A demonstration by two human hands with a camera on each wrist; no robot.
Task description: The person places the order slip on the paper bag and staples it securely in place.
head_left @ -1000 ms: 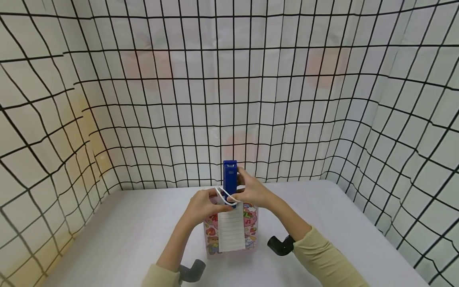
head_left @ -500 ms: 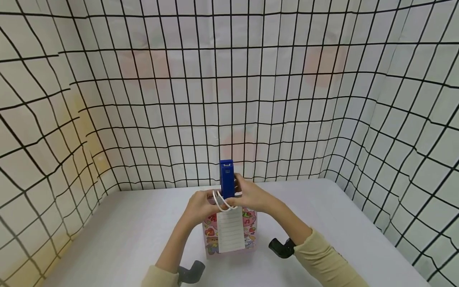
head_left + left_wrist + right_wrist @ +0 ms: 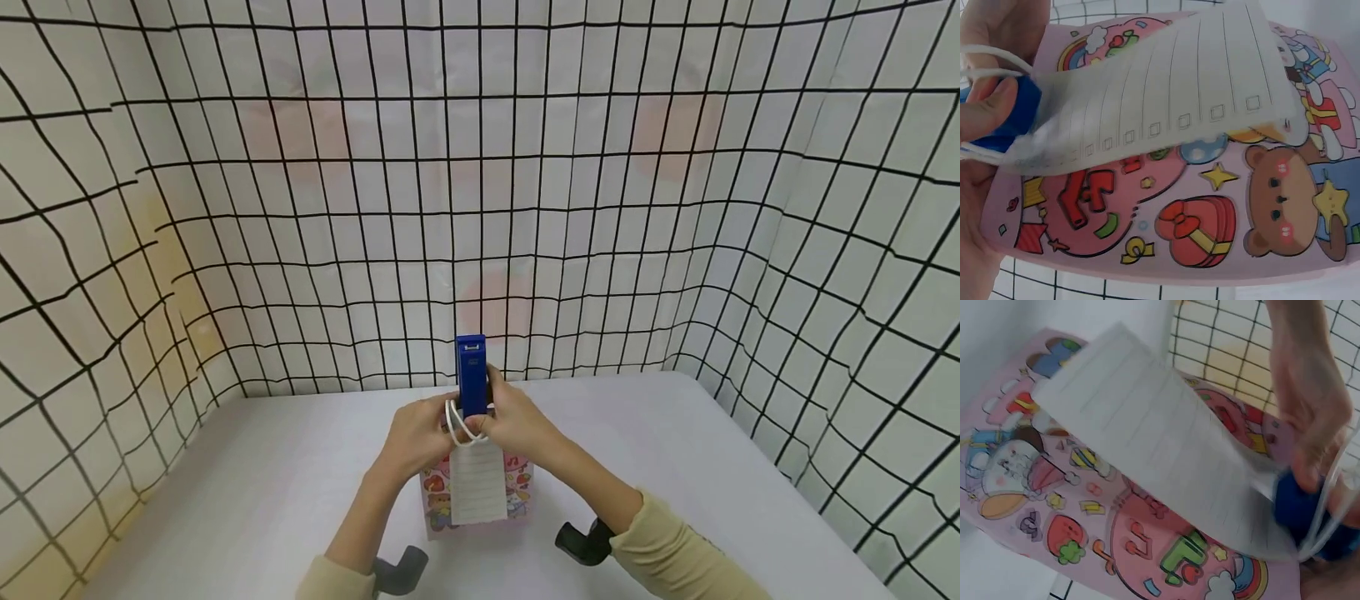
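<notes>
A blue stapler [image 3: 472, 379] stands upright, its lower end at the top edge of a pink cartoon-printed gift bag [image 3: 437, 502]. My right hand [image 3: 520, 425] grips the stapler low down, thumb in front and fingers round behind. My left hand [image 3: 417, 433] pinches the bag's top edge beside the stapler, its fingertips hidden. Over the bag's front hangs a white lined paper sheet [image 3: 477, 485], its top end at the stapler. The left wrist view shows the sheet [image 3: 1166, 94] bowed away from the bag. White cord handles [image 3: 454, 427] loop in front of the stapler.
The bag stands on a white table [image 3: 285, 467]. Black grid netting [image 3: 480, 208] over white walls encloses the table at the back and both sides. A dark elbow-shaped piece sits at each wrist, the left one [image 3: 402, 572] and the right one [image 3: 585, 543].
My right hand has slid a little lower and closed in tighter round the stapler. The bag, sheet and both hands have shifted slightly left in the head view.
</notes>
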